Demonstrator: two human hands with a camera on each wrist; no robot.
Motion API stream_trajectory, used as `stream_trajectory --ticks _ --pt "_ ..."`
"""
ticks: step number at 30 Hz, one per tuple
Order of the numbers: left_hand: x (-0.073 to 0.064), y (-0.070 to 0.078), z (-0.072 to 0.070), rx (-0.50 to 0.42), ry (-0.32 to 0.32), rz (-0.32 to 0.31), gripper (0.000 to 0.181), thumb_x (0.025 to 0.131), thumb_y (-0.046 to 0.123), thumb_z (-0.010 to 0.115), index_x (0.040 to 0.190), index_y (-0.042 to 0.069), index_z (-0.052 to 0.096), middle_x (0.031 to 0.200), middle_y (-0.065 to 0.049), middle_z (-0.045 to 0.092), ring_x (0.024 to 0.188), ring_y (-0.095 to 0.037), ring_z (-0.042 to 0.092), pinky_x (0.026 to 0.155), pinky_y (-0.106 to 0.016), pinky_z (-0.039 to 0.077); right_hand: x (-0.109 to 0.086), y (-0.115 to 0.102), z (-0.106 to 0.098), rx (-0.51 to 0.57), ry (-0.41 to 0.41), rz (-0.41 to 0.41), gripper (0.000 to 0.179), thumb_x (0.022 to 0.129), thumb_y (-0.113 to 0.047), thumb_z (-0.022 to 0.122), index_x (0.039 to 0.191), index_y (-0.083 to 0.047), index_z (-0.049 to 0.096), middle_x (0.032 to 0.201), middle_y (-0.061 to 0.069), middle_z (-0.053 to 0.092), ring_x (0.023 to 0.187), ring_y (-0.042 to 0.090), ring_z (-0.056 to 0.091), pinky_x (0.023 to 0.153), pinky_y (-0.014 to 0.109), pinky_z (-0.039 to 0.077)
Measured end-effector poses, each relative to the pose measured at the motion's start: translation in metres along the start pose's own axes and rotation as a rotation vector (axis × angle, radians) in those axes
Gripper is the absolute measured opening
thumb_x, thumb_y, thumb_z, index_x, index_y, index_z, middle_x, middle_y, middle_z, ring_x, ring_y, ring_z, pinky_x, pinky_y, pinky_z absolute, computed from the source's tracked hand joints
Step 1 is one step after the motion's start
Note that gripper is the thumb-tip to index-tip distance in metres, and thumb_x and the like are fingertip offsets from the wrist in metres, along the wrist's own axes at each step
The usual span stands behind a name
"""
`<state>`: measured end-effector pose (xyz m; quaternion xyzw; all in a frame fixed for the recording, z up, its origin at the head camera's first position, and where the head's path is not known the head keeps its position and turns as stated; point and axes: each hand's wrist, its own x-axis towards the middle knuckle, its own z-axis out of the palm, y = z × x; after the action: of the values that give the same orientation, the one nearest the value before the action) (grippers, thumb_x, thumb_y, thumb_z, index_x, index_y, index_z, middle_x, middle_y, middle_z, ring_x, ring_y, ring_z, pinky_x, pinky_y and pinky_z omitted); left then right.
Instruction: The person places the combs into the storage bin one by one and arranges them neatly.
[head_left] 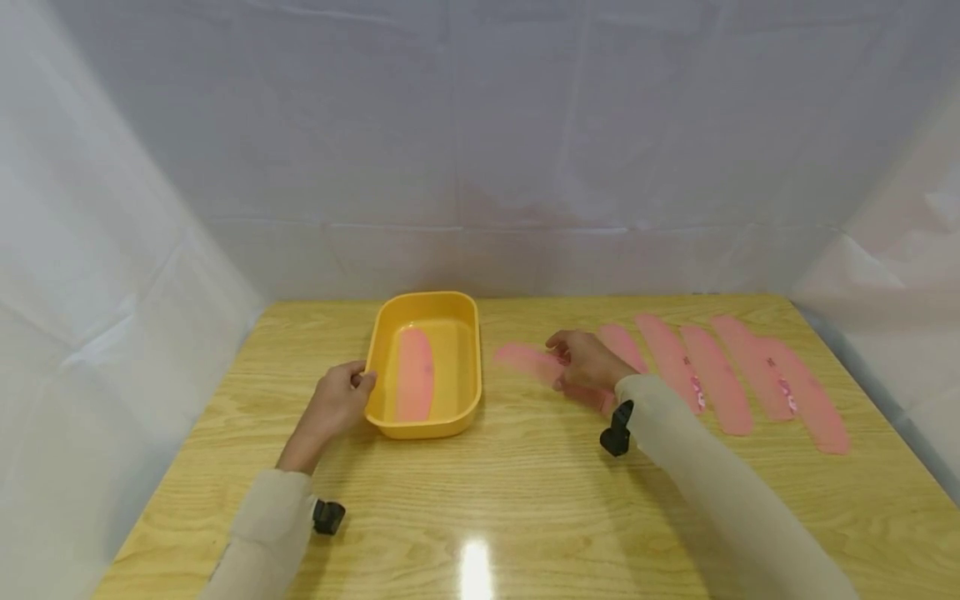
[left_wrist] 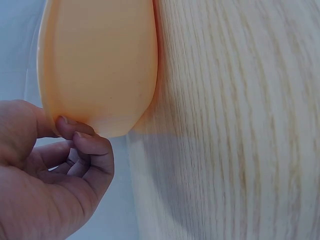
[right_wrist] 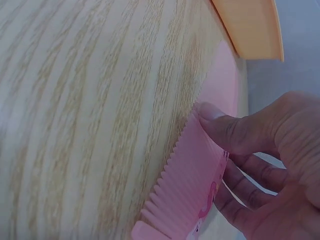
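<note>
My left hand (head_left: 341,400) pinches the left rim of a yellow plastic tub (head_left: 431,429) between thumb and curled fingers; the left wrist view shows the tub's outer wall (left_wrist: 100,70) beside them. Inside the tub lies one pink comb (head_left: 415,375). To the tub's right, my right hand (head_left: 588,362) holds another pink comb (head_left: 525,360) across its middle. Up close in the right wrist view, the thumb presses on that comb (right_wrist: 185,185), whose teeth face the table and whose spine carries a printed pattern. The fingers curl behind it.
Several more pink combs (head_left: 716,379) lie side by side on the right of the wooden table (head_left: 420,508), some with a printed pattern. White sheeting (head_left: 450,150) hangs behind the table and at both sides. A bright reflection shows near the front.
</note>
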<state>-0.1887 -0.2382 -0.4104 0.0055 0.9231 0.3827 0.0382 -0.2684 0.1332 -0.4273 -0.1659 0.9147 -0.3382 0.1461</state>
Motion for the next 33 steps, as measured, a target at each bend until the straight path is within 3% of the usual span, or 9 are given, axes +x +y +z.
stream_trajectory --ticks 6,11,17,26,33 --pt "0.0003 0.0009 -0.0009 0.021 0.009 -0.007 0.032 0.101 0.02 0.041 0.118 -0.004 0.056 0.078 -0.009 0.051 0.06 -0.017 0.046 0.05 -0.027 0.039 0.0033 -0.0011 0.001 -0.021 -0.052 -0.011 0.068 0.073 -0.002 0.079 0.133 0.005 0.048 0.127 0.018 0.053 0.112 0.029 0.05 0.095 0.043 0.043" --pt "-0.0001 0.0019 -0.0016 0.017 0.007 -0.016 0.035 0.102 0.02 0.041 0.125 -0.004 0.053 0.082 -0.011 0.053 0.062 -0.017 0.047 0.052 -0.027 0.04 0.0034 -0.0024 0.0003 -0.038 -0.073 -0.012 0.07 0.073 -0.004 0.08 0.134 0.004 0.047 0.126 0.018 0.053 0.115 0.029 0.05 0.096 0.043 0.043" --pt "-0.0007 0.0025 -0.0012 0.013 -0.005 -0.01 0.03 0.102 0.019 0.041 0.114 -0.004 0.056 0.073 -0.008 0.048 0.056 -0.016 0.043 0.048 -0.026 0.037 0.0042 -0.0034 -0.0012 -0.008 -0.105 -0.007 0.069 0.073 0.002 0.078 0.134 0.005 0.047 0.121 0.016 0.053 0.11 0.026 0.048 0.087 0.037 0.045" --pt "-0.0005 0.0034 -0.0013 0.014 -0.011 -0.012 0.035 0.102 0.018 0.04 0.126 -0.005 0.052 0.076 -0.009 0.049 0.058 -0.016 0.044 0.049 -0.026 0.038 0.0048 -0.0051 -0.0049 -0.039 -0.137 -0.054 0.059 0.074 0.007 0.073 0.129 0.007 0.052 0.109 0.015 0.056 0.094 0.026 0.048 0.077 0.033 0.044" --pt "-0.001 0.0029 -0.0006 0.024 0.008 -0.015 0.028 0.102 0.019 0.041 0.107 -0.003 0.058 0.072 -0.008 0.048 0.057 -0.017 0.044 0.049 -0.027 0.038 0.0026 -0.0065 -0.0063 -0.065 -0.15 -0.052 0.053 0.077 0.001 0.074 0.127 0.004 0.055 0.118 0.016 0.057 0.106 0.026 0.055 0.088 0.039 0.047"
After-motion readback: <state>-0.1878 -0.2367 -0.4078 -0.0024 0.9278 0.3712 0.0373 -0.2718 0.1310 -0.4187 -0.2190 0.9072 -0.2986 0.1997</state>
